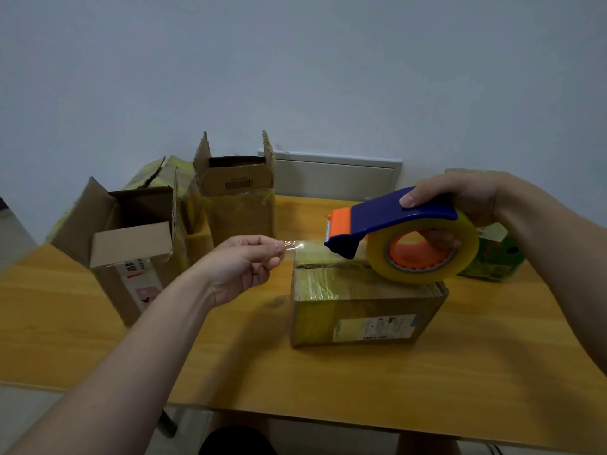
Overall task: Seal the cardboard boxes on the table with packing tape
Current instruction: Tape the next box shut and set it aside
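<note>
A closed cardboard box [361, 310] with a shipping label lies on the wooden table [328, 382], its top flaps meeting at a seam. My right hand [460, 195] grips a blue and orange tape dispenser [387, 221] whose clear tape roll [423, 251] rests on the box top. My left hand [243, 264] pinches the free end of the tape strip [295, 246], stretched out to the left of the dispenser's cutter, just above the box's left edge.
Two open cardboard boxes stand to the left, a near one [131, 251] with raised flaps and a taller one [236, 198] behind. A flattened yellowish box [164, 175] leans at the back. A green box [492, 254] sits behind the dispenser. The wall is close behind.
</note>
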Demonstrator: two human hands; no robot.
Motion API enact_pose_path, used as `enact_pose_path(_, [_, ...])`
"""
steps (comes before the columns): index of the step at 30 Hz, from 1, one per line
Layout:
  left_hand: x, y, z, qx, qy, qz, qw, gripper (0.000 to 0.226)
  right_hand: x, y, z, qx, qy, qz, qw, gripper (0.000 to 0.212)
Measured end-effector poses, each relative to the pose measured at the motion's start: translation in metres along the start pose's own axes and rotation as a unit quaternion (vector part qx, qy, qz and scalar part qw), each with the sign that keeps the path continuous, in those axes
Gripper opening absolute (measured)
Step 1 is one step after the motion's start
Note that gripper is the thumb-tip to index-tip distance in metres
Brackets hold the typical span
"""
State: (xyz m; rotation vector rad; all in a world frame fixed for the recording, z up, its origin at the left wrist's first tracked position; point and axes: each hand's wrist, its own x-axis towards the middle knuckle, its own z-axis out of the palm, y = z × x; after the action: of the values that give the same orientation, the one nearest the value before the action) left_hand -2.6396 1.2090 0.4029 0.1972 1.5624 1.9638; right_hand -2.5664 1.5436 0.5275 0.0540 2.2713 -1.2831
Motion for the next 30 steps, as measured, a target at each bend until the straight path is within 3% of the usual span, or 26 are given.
enact_pose_path(6, [-0.011,-0.017,-0.004,-0.044,-0.008,-0.001,0.999,0.010,0.003,0.000,0.001,-0.013,0.011,-0.005,1.000,0.116])
enact_pose_path(17, [-0.012,-0.036,-0.003,-0.073,0.022,-0.002,0.997,0.011,0.003,-0.009,0.008,-0.024,-0.006,0.008,1.000,0.086])
enact_pose_path(22, [-0.006,-0.043,-0.001,-0.059,0.029,-0.007,0.998,0.022,0.003,-0.007,0.007,-0.024,0.003,0.006,1.000,0.098])
enact_pose_path(26, [-0.003,-0.050,0.006,-0.050,0.029,-0.010,0.998,0.031,0.003,-0.010,0.010,-0.030,-0.025,0.017,0.999,0.075])
enact_pose_path(30, [-0.005,-0.058,0.013,-0.011,0.061,0.038,0.997,0.024,0.007,-0.008,0.009,-0.022,0.008,0.014,1.000,0.085])
